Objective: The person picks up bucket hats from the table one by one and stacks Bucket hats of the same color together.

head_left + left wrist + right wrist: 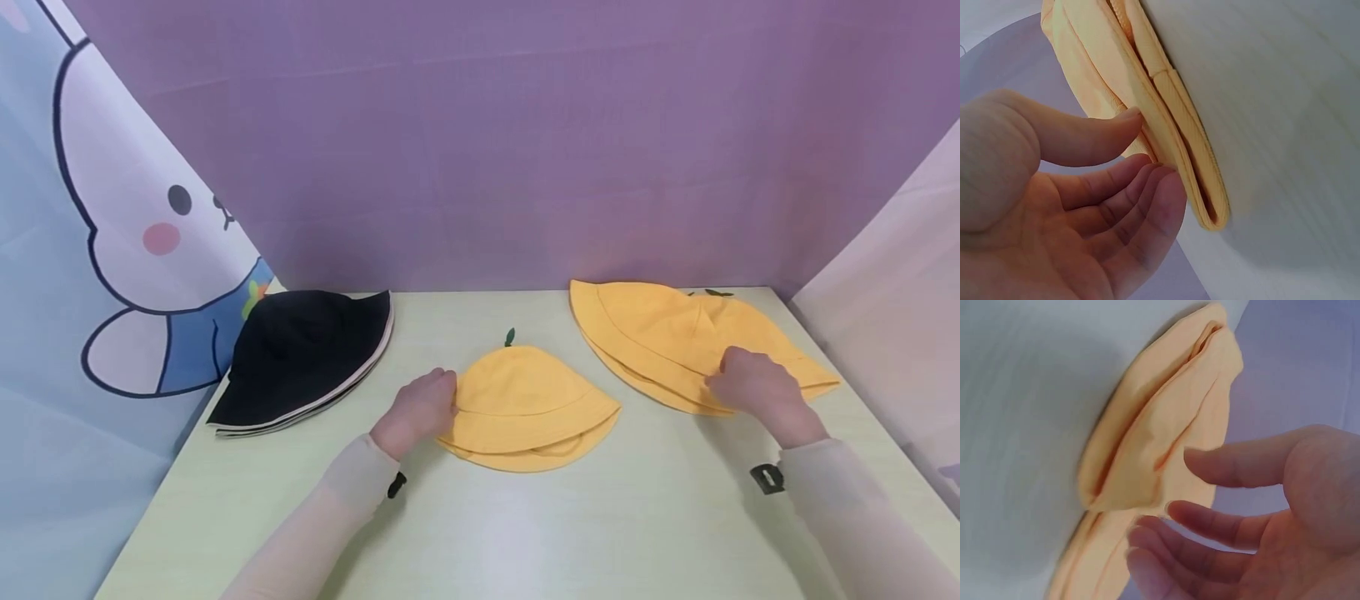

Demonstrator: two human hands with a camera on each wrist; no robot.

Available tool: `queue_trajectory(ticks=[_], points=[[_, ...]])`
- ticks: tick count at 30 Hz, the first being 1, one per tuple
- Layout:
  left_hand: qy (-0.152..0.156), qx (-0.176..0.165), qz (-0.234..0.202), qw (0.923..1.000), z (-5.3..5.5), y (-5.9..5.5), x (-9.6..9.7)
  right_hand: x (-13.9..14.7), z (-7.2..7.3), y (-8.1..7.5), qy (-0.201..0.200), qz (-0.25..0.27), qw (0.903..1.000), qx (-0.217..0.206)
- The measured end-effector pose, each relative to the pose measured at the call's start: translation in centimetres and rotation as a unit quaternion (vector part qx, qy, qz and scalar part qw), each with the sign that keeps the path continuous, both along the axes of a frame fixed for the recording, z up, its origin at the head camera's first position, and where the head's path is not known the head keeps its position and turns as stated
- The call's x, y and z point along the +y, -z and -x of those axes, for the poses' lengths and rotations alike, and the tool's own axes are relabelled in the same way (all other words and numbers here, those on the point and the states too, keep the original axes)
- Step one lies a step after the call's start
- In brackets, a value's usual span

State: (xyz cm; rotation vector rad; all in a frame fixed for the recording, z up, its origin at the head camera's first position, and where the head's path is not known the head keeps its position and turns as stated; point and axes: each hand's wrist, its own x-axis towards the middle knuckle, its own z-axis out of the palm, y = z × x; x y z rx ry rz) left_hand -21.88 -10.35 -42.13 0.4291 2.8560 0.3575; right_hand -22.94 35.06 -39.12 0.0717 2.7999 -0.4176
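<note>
A yellow bucket hat (528,396) with a small green leaf on top lies flattened in the middle of the table. My left hand (422,404) is at its left edge; in the left wrist view the thumb and fingers (1163,200) are bent loosely beside the folded brim, with a gap between them. At the right lie yellow hats (645,325), overlapping, with two leaf tips showing. Over their front brim is my right hand (761,392). The right wrist view shows its thumb (1235,464) apart from the fingers, with no fabric visibly gripped between them.
A black hat (307,354) with pale brim edging lies at the table's left. Behind the pale table (525,533) hangs a purple cloth (510,150). A blue cloth with a cartoon figure (142,242) borders the left, and a pale cloth (900,275) the right.
</note>
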Motion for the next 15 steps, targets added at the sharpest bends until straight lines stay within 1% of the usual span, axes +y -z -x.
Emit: queue_trajectory(ticks=[6,10,13,15], points=[[0.003,0.01,0.008,0.9999,0.1,0.1,-0.1,0.7,-0.1,0.7,0.02,0.016,0.9993,-0.028],[0.003,0.005,0.009,0.9999,0.1,0.1,-0.1,0.9,-0.1,1.2,0.03,0.041,0.9979,-0.04],[0.001,-0.001,0.009,1.0,0.1,0.0,0.0,1.2,0.0,1.3,0.023,0.069,0.9965,-0.042],[0.002,-0.001,0.01,0.9999,0.1,0.0,0.1,1.6,0.0,1.3,0.011,0.08,0.9959,-0.041]])
